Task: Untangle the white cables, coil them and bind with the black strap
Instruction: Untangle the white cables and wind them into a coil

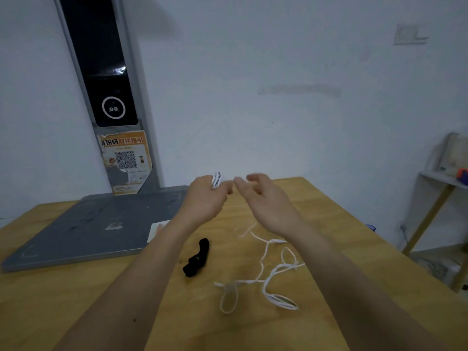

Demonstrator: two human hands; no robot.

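On top of the light wooden plywood table, a big flat grey metal base plate is taking up the back left corner, with a tall grey post and glossy black screen panel rising off it against the white wall. An orange-and-white paper sticker with a QR code is peeling a bit on that post. Off to the right, a white shelf on wooden legs is sitting beside the table with some blurry stuff on it — can't tell what.

Both arms are stretching out over the middle of the table and blocking part of the surface. The left hand is gripping a small coiled bundle of thin white cable, fingers curled round it, held up off the table. The right hand is hovering just beside it with loosely bent fingers; I can't tell whether it's pinching a strand or holding nothing.

Below the hands, the rest of the thin white cable, loose and loopy, is lying in a messy tangle on the wood — a couple of oval loops nearest the camera. The black fabric strap, crumpled and folded on itself, is sitting just left of that tangle, apart from it, between the two forearms.
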